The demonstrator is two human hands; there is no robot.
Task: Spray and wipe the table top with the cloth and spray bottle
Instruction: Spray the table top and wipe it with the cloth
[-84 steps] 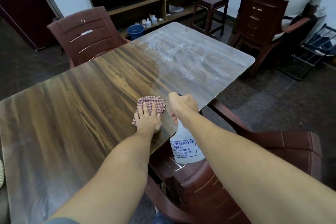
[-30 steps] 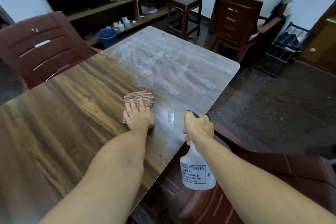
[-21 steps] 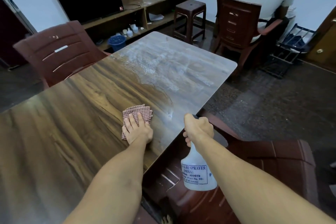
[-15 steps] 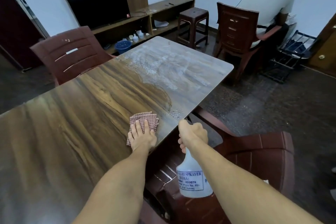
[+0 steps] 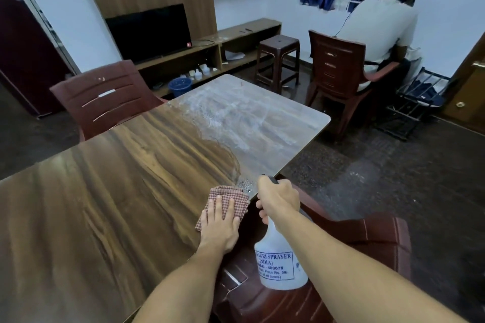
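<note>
The left hand [image 5: 219, 228] lies flat, fingers spread and extended, palm pressing the checked cloth [image 5: 226, 200] onto the table top [image 5: 110, 191] at its near right edge; it grips nothing, only pins the cloth down. Just right of it, off the table edge, the right hand [image 5: 278, 198] is wrapped tight around the head of the spray bottle [image 5: 279, 262], whose white labelled body hangs below the fist over a brown chair [image 5: 367, 241]. Fresh droplets [image 5: 245, 184] sit just beyond the cloth. Both forearms reach forward, wrists straight.
</note>
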